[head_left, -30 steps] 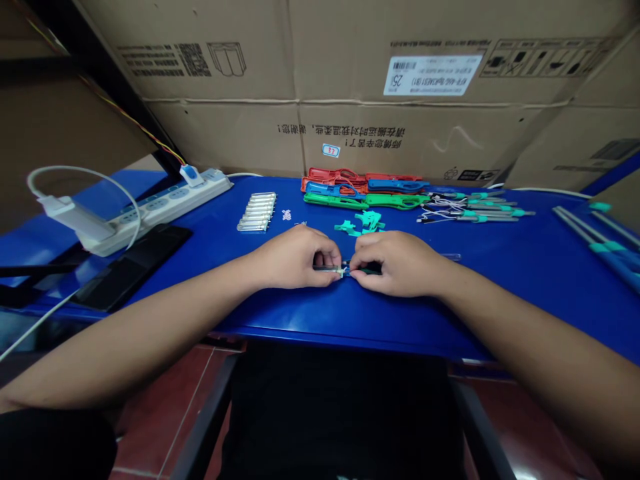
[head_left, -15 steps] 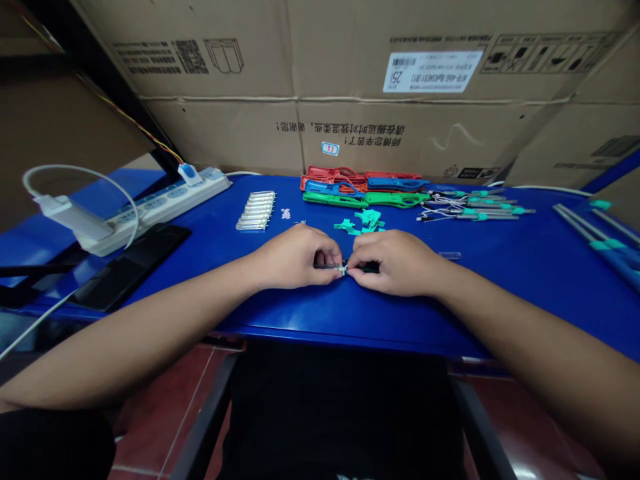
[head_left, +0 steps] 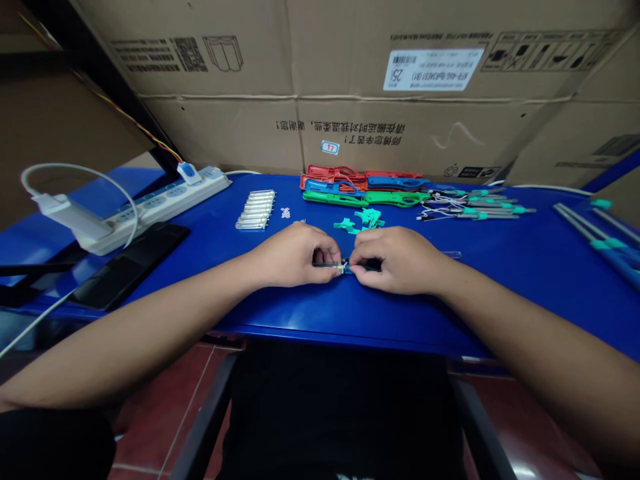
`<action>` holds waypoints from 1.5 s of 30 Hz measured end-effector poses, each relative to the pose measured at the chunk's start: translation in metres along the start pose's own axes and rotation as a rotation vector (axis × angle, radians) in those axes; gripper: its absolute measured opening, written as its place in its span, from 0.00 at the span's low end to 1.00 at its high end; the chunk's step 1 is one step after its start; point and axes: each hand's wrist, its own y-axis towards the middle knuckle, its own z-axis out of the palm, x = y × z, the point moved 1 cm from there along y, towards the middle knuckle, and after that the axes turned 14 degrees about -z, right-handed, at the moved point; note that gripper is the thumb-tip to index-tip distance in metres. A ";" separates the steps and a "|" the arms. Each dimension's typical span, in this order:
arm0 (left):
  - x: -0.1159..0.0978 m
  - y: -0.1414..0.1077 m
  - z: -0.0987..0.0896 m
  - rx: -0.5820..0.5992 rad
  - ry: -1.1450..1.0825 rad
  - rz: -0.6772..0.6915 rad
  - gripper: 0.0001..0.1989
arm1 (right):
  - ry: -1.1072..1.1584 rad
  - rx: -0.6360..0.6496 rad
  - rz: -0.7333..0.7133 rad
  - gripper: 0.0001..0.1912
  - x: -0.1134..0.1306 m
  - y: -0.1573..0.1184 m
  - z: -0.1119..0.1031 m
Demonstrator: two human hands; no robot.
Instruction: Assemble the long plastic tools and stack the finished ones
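My left hand (head_left: pixel 294 256) and my right hand (head_left: pixel 397 260) meet at the middle of the blue table (head_left: pixel 200 287). Both pinch a slim dark rod (head_left: pixel 363 265) with a pale collar at its centre, and the fingers hide much of it. Just beyond my hands lie small teal plastic parts (head_left: pixel 364 221). Red, blue and green plastic pieces (head_left: pixel 350 185) sit in a group further back. Teal-banded tools with thin wires (head_left: pixel 475 208) lie to their right. A row of small clear tubes (head_left: pixel 256 210) lies beyond my left hand.
A white power strip (head_left: pixel 160 203) with a plugged-in adapter and cables stands at the table's left, next to a black flat panel (head_left: pixel 130 263). Long teal-banded rods (head_left: pixel 600 241) lie at the right edge. Cardboard boxes (head_left: pixel 350 87) rise behind the table.
The view has shifted slightly, and my hands have edged a little on the rod. Both still hold it at the same place on the table.
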 end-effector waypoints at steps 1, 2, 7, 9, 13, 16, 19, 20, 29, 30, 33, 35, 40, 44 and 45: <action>0.000 0.000 0.000 0.000 0.001 0.001 0.07 | 0.000 0.002 -0.001 0.07 0.000 0.000 0.000; 0.000 0.000 0.000 -0.001 0.002 0.002 0.07 | 0.000 0.005 -0.003 0.07 0.000 0.000 0.000; 0.000 0.000 0.000 -0.002 0.008 0.008 0.07 | -0.004 0.015 -0.008 0.07 0.000 0.000 0.000; 0.000 0.000 0.000 0.001 0.008 0.006 0.07 | -0.007 0.019 -0.014 0.08 0.000 0.000 0.000; -0.001 -0.001 0.000 0.002 0.004 -0.002 0.08 | -0.010 0.043 -0.042 0.08 0.000 0.000 -0.001; -0.001 -0.002 0.000 -0.012 -0.001 0.005 0.08 | -0.013 0.036 -0.054 0.09 0.001 0.000 -0.002; -0.001 -0.002 0.000 -0.006 -0.001 0.006 0.08 | 0.000 0.033 -0.062 0.09 0.001 0.000 -0.001; -0.001 -0.002 0.000 -0.002 -0.001 0.006 0.08 | 0.004 0.032 -0.063 0.09 0.000 -0.001 -0.001; -0.002 -0.002 -0.001 0.001 0.012 0.015 0.08 | 0.000 0.054 -0.022 0.09 0.001 -0.001 -0.001; -0.003 -0.002 -0.001 -0.002 0.017 0.018 0.08 | -0.007 0.059 -0.019 0.09 0.001 -0.001 -0.002; -0.002 -0.002 -0.001 -0.008 0.025 0.026 0.08 | -0.032 0.071 -0.015 0.09 0.003 0.000 -0.003; -0.002 -0.003 -0.001 -0.011 0.025 0.029 0.08 | -0.039 0.074 -0.017 0.10 0.003 0.000 -0.003; -0.002 -0.003 0.000 -0.004 0.018 0.024 0.08 | -0.033 0.095 -0.016 0.11 0.004 0.000 -0.003; -0.004 -0.004 0.001 -0.003 0.024 0.018 0.08 | -0.018 0.092 -0.015 0.11 0.004 0.000 -0.004; -0.005 -0.004 0.001 -0.007 0.030 0.022 0.08 | -0.012 0.093 -0.016 0.11 0.004 0.000 -0.004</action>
